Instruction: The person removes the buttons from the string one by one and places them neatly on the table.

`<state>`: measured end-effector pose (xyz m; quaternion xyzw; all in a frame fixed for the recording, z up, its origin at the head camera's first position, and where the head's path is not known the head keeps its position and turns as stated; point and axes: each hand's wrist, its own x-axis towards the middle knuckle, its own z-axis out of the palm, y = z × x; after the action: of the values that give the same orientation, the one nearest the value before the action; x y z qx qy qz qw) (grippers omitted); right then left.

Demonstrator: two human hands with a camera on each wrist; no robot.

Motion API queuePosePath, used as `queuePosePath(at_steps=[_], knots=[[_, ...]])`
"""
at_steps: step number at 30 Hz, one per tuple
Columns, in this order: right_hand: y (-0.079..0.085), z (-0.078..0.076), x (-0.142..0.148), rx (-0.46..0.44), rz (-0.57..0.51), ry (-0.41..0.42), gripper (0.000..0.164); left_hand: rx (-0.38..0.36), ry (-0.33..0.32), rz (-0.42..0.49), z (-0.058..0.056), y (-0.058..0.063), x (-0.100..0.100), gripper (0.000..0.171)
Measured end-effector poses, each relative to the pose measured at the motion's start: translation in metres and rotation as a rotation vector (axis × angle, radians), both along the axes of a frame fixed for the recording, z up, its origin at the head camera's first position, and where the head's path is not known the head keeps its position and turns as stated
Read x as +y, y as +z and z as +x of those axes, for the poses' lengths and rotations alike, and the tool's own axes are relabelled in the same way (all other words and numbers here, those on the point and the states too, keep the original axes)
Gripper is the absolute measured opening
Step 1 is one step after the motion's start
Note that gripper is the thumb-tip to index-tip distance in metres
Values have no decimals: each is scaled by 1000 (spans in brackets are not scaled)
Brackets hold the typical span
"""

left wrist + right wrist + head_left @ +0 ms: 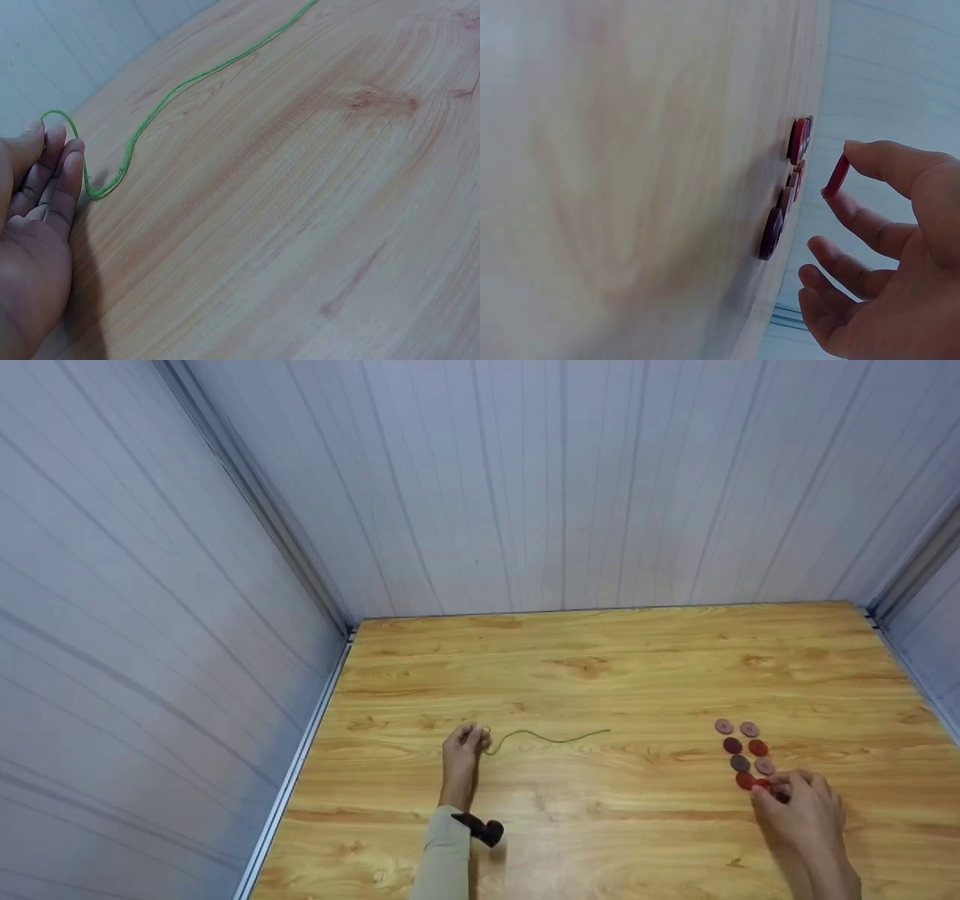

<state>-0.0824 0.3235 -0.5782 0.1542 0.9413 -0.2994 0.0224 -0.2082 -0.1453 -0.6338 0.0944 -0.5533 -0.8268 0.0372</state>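
Note:
My left hand [463, 751] pinches one end of a thin green string [154, 112] between thumb and fingertips. From there the string curves away to the right along the wooden table. On the right, my right hand [808, 810] holds a red button [838, 176] by its rim between thumb and index finger, lifted off the table in the right wrist view. Beside this hand lie several round buttons in two rows: pink ones [724, 726], a dark red one [733, 745], a grey one [740, 763] and bright red ones [758, 748]. A dark button [771, 234] sits nearest in the right wrist view.
The wood-grain table [600, 675] meets pale panelled walls [525, 487] at its back and sides. A black wrist strap with a small camera [484, 829] is on the left sleeve [442, 855].

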Motion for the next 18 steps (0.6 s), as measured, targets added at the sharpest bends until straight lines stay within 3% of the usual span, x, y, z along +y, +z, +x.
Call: queuePosePath(at_steps=[18], knots=[[-2,13,-2,-37,52,33,72,-11,9,-7,-1,-1,-1,11]])
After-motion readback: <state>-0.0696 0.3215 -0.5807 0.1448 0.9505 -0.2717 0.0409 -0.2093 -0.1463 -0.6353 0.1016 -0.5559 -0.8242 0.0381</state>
